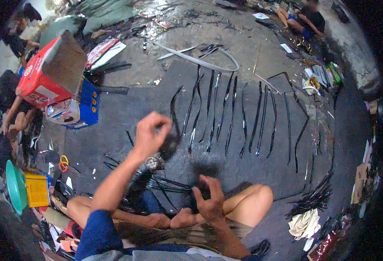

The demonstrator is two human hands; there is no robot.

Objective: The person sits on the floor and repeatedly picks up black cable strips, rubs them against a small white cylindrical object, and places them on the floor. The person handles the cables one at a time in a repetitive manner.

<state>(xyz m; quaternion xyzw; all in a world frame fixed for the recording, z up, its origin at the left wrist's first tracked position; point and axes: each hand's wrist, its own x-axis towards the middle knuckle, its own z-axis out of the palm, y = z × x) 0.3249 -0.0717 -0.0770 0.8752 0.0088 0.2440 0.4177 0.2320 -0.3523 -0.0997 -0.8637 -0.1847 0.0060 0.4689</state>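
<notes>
My left hand (153, 134) is raised over the dark floor mat (126, 108), its thumb and fingers curled together in a pinch. Whatever lies between those fingertips, if anything, is too small to make out. Just beside it a curved black strip (173, 104) runs along the mat. My right hand (209, 199) hovers above my folded legs, thumb and fingers apart, nothing visible in it. A bundle of thin black strips (169, 185) lies between my hands, near a small round silvery object (155, 162). Farther out, several black strips (230, 115) are laid side by side in a row.
A red box (48, 74) rests on a blue box (87, 104) at left. Orange-handled scissors (64, 163), a green basin (15, 187) and a yellow container (37, 189) are nearer. A grey band (191, 58) lies beyond the row; cream cloth (304, 224) is at right. Other people sit farther off.
</notes>
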